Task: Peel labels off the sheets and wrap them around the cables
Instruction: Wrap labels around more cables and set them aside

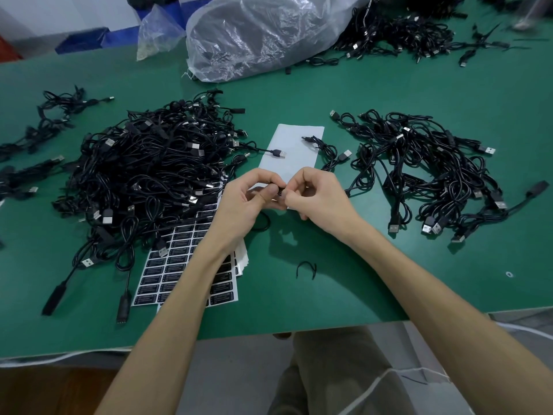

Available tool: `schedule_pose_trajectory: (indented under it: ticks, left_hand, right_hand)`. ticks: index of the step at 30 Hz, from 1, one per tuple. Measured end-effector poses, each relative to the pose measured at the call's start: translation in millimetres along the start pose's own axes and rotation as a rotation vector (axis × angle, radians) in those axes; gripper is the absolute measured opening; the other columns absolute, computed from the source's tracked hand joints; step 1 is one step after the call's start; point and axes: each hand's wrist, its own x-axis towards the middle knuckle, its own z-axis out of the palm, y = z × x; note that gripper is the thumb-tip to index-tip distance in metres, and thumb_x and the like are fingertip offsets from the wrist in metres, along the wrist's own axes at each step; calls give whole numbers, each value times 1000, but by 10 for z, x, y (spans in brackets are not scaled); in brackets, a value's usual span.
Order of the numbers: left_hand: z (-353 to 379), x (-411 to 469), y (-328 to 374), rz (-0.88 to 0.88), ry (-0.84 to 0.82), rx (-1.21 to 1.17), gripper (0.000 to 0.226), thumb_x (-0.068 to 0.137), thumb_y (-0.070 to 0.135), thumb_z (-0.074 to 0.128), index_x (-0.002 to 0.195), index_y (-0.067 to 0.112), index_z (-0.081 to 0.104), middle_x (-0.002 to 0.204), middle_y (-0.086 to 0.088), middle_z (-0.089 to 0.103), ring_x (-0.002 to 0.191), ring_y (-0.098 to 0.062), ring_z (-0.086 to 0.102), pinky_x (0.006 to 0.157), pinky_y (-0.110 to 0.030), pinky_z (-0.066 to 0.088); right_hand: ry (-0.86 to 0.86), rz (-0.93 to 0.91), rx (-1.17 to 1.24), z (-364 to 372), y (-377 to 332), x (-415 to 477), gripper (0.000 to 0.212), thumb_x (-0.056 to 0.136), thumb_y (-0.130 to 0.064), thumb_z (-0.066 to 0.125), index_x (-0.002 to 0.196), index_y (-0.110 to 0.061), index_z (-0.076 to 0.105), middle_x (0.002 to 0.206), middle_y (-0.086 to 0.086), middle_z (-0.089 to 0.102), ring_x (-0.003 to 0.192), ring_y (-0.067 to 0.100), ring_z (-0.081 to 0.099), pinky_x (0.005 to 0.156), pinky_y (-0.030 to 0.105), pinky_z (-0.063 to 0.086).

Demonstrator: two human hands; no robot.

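My left hand (250,202) and my right hand (317,196) meet above the middle of the green table (359,280). Both pinch a thin black cable (279,191) between thumb and fingers; a loop of it hangs below my left hand. Whether a label is on it is hidden by the fingers. A sheet of black labels (179,265) lies under my left forearm. A blank white backing sheet (294,148) lies just beyond my hands. A big heap of black USB cables (149,169) sits to the left and a smaller heap (425,172) to the right.
A clear plastic bag (263,34) with dark contents lies at the back centre, with more cables (404,34) behind it on the right. Loose cables (45,121) lie at far left. A small black twist tie (305,269) lies near the table's front edge.
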Motion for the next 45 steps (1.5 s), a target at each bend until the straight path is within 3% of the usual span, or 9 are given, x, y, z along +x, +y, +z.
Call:
schedule_pose_trajectory:
  ticks: [19, 30, 35, 40, 45]
  left_hand:
    - [-12, 13, -41, -60, 64, -61, 16, 103, 0, 56, 111, -5, 70, 99, -21, 75, 88, -29, 76, 82, -34, 62]
    - [8, 10, -39, -31, 102, -22, 14, 102, -1, 58, 104, 2, 72, 88, -6, 77, 81, -23, 77, 72, -27, 62]
    - [3, 6, -32, 1, 132, 55, 16, 101, 0, 61, 102, 9, 74, 88, -1, 77, 71, -11, 73, 62, -20, 56]
    - [-6, 14, -75, 0, 139, 52, 14, 101, 1, 62, 105, 6, 74, 89, -3, 78, 82, -18, 75, 75, -29, 62]
    - [-21, 19, -85, -10, 130, 33, 11, 96, 2, 70, 105, 5, 75, 92, -8, 79, 82, -23, 77, 78, -27, 61]
  right_hand:
    - [22, -24, 21, -8, 33, 14, 6, 84, -17, 68, 80, -17, 64, 62, -3, 60, 50, 11, 52, 53, 23, 45]
    - [53, 41, -42, 9, 36, 29, 5, 81, -21, 67, 78, -18, 65, 57, -12, 59, 47, 7, 53, 47, 18, 42]
    - [44, 56, -65, 9, 22, 26, 6, 85, -20, 68, 80, -16, 66, 60, -9, 60, 48, 7, 54, 49, 19, 44]
    - [36, 43, -122, 17, 9, 32, 6, 86, -18, 68, 80, -18, 65, 55, -13, 59, 46, 5, 55, 49, 18, 44]
    - [47, 17, -140, 5, -2, 23, 7, 86, -19, 68, 81, -18, 64, 55, -15, 59, 47, 3, 55, 50, 16, 44]
